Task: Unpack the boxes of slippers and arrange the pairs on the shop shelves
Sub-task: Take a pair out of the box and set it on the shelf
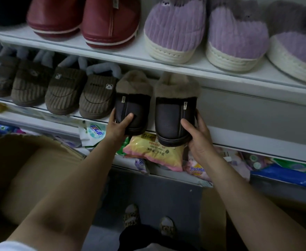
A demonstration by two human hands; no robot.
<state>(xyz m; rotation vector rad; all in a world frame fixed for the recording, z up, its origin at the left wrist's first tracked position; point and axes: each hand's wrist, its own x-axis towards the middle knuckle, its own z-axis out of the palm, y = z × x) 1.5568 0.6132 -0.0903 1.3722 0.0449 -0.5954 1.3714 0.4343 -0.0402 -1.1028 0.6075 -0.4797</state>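
Dark leather slippers (174, 120), gripped at the toes by left hand (118, 126) and right hand (198, 134), could be tipped off the shelf edge (239, 140) if released early.

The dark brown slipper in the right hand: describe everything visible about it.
The dark brown slipper has a smooth, leather-like upper with a stitched seam, a small lettered side tag, a thick tan fur collar and a dark ribbed sole edge. It points toe-first toward the camera, toe overhanging the middle shelf edge. The right hand grips its toe, thumb on top. Its mate sits just to its left, apart from it.
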